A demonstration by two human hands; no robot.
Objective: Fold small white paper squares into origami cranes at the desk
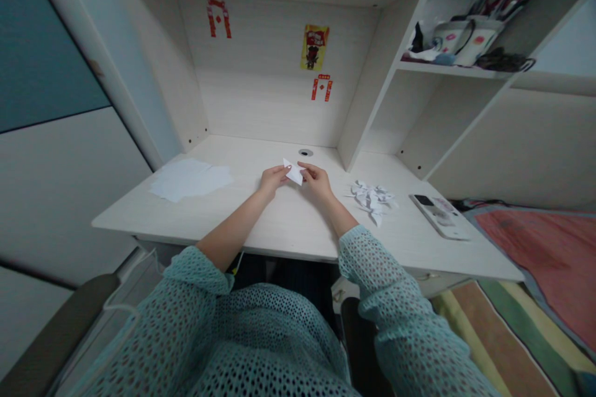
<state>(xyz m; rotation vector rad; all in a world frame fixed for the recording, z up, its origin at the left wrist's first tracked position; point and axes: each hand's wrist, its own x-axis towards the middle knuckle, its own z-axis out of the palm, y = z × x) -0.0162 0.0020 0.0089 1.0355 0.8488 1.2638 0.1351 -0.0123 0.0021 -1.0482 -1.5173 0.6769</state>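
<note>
A small folded piece of white paper (293, 172) is held just above the pale wooden desk (288, 223), in the middle. My left hand (273, 178) pinches its left edge with closed fingers. My right hand (315, 178) grips its right side, fingers curled round it. Both forearms reach forward from teal knitted sleeves.
A stack of flat white sheets (189, 178) lies at the desk's left. A heap of folded paper shapes (372, 197) sits to the right, with a white remote control (440, 216) beyond it. A side shelf holds mugs with scissors (465, 37). A cable hole (305, 152) is behind the hands.
</note>
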